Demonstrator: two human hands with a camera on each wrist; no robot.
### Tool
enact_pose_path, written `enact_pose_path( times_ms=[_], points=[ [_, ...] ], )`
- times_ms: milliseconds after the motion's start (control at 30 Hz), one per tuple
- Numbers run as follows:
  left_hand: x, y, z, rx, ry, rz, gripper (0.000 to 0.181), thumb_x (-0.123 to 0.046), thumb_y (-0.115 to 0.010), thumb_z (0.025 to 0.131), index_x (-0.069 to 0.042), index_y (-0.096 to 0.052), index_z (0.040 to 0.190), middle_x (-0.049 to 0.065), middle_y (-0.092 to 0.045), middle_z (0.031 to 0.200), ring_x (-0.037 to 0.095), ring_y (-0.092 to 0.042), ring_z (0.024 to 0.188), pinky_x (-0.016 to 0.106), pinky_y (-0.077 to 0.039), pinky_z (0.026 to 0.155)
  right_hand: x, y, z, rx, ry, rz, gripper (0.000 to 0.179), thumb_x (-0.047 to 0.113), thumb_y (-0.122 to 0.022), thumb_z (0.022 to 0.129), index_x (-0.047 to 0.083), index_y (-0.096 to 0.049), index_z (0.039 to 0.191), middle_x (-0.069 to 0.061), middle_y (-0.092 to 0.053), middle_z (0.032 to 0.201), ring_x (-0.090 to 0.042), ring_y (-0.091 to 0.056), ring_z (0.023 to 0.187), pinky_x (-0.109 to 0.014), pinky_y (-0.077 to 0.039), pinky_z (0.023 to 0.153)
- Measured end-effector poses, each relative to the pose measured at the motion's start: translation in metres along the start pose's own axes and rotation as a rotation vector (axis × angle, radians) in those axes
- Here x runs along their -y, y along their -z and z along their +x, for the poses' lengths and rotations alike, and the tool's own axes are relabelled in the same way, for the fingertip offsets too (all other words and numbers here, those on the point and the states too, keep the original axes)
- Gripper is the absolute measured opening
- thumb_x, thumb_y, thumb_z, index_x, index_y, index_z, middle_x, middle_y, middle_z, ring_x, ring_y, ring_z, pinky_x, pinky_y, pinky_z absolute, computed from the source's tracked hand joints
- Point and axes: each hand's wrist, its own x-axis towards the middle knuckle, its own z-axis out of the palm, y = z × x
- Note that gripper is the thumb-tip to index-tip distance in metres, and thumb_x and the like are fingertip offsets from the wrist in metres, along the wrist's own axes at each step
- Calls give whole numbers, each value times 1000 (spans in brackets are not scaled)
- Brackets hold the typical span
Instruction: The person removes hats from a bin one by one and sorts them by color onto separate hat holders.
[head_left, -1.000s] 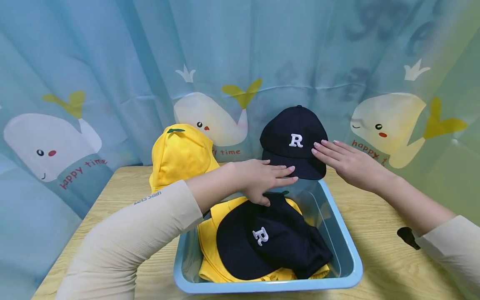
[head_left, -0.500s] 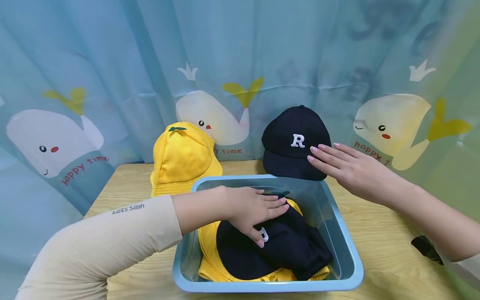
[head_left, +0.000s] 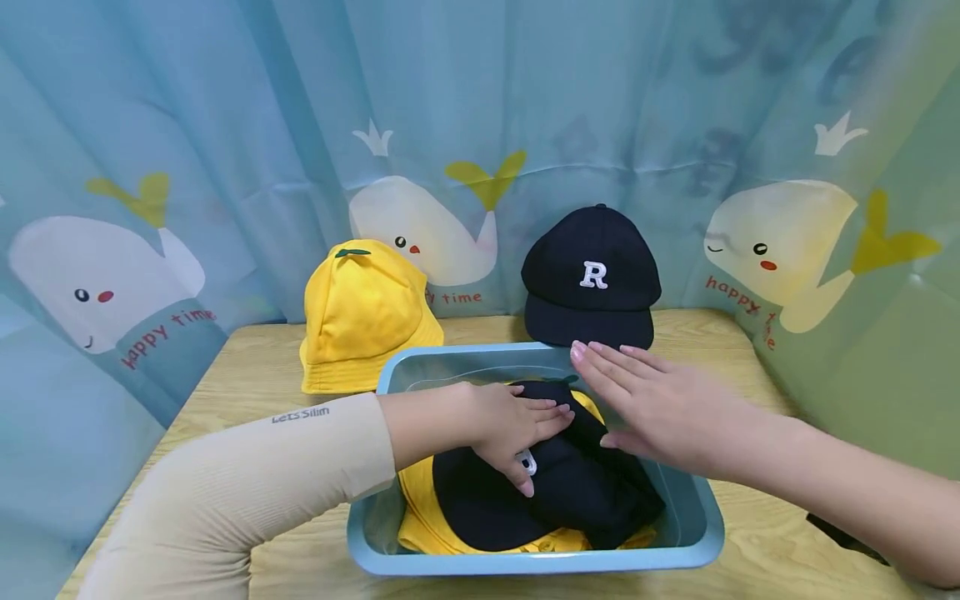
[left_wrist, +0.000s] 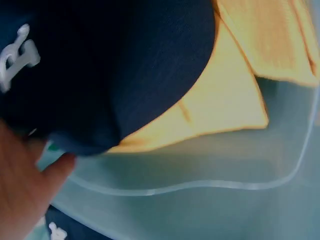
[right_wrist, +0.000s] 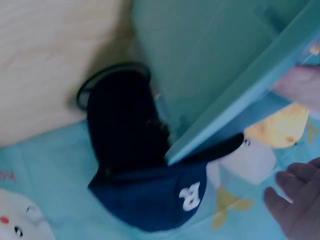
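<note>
Over a navy baseball cap point(head_left: 600, 492) with a white letter R, my left hand point(head_left: 517, 429) lies with its fingers stretched out, covering part of the letter. The cap rests on yellow hats point(head_left: 427, 508) inside a light blue plastic bin point(head_left: 536, 565). In the left wrist view, the left hand point(left_wrist: 22, 185) is beside the crown of the navy cap point(left_wrist: 150, 60). My right hand point(head_left: 660, 408), fingers extended, is above the bin's right side and holds nothing. The right hand point(right_wrist: 300, 200) is at the lower right of the right wrist view.
Behind the bin, a second navy R cap point(head_left: 592, 275) stands upright at the table's back edge. To its left is a yellow bucket hat point(head_left: 367, 312) with a green sprout. A whale-print curtain point(head_left: 262, 125) hangs behind the wooden table point(head_left: 720, 350).
My left hand has come down from the far rim onto the navy cap in the bin. My right hand has left the standing cap and moved down and left over the bin.
</note>
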Motion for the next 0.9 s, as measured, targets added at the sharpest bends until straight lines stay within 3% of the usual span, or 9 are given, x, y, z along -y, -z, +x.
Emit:
enact_pose_path(
  times_ms=[100, 267, 367, 467, 567, 733, 767, 833, 900],
  points=[
    [2, -3, 5, -19, 2, -41, 88, -57, -53, 88, -20, -9, 154, -7, -5, 159, 5, -6, 144, 37, -14, 117, 10, -2, 3, 169, -104, 138, 81, 46, -61, 89, -3, -30, 145, -18, -34, 150, -32, -39, 135, -48, -40, 102],
    [2, -8, 6, -33, 6, -152, 70, -45, -58, 91, -19, -29, 150, -5, -14, 158, 6, -12, 144, 37, -18, 116, 20, -11, 10, 408, -225, 357, 87, 56, -53, 89, -7, -27, 145, -22, -28, 151, -37, -31, 138, -51, -35, 105],
    [1, -7, 6, -29, 1, -162, 55, -39, -53, 94, -18, -41, 143, -3, -34, 152, 9, -31, 139, 33, -26, 114, 25, -21, 14, 519, -269, 400, 91, 58, -55, 86, -7, -29, 144, -21, -30, 151, -35, -32, 138, -51, -34, 106],
    [0, -5, 7, -37, -26, -141, 39, -34, -50, 97, -17, -53, 132, -3, -60, 127, 8, -57, 113, 25, -40, 103, 32, -32, 15, 599, -291, 396, 91, 59, -57, 84, -6, -32, 144, -19, -35, 149, -32, -37, 136, -49, -36, 106],
    [-1, -4, 6, -50, -55, -116, 30, -28, -49, 98, -18, -59, 124, -5, -67, 104, 4, -61, 89, 17, -47, 89, 37, -40, 14, 635, -302, 397, 92, 60, -59, 82, -4, -34, 143, -16, -39, 147, -28, -41, 134, -48, -38, 104],
    [1, 5, -1, -78, -62, -37, 37, -25, -48, 98, -19, -54, 135, -5, -59, 131, 6, -57, 114, 20, -41, 100, 38, -40, 14, 593, -365, 472, 88, 59, -60, 82, -3, -40, 141, -14, -49, 140, -27, -55, 121, -44, -49, 92],
    [2, 8, -3, -87, -61, -30, 39, -23, -49, 98, -19, -53, 136, -5, -56, 134, 6, -56, 117, 20, -40, 101, 38, -39, 14, 570, -381, 496, 85, 57, -61, 82, -3, -42, 139, -15, -55, 133, -26, -60, 114, -43, -52, 88],
    [4, 15, -8, -102, -52, -48, 40, -20, -50, 98, -19, -51, 137, -7, -54, 136, 5, -55, 118, 20, -39, 102, 36, -35, 15, 518, -421, 554, 77, 50, -63, 85, -4, -46, 137, -13, -69, 104, -22, -68, 86, -35, -56, 71],
    [7, 22, -14, -117, -52, -66, 40, -18, -49, 98, -18, -50, 138, -8, -56, 133, 4, -57, 114, 18, -40, 100, 34, -30, 15, 449, -425, 589, 66, 41, -63, 88, -5, -49, 134, -5, -65, 70, -14, -61, 58, -27, -52, 55]
  ],
)
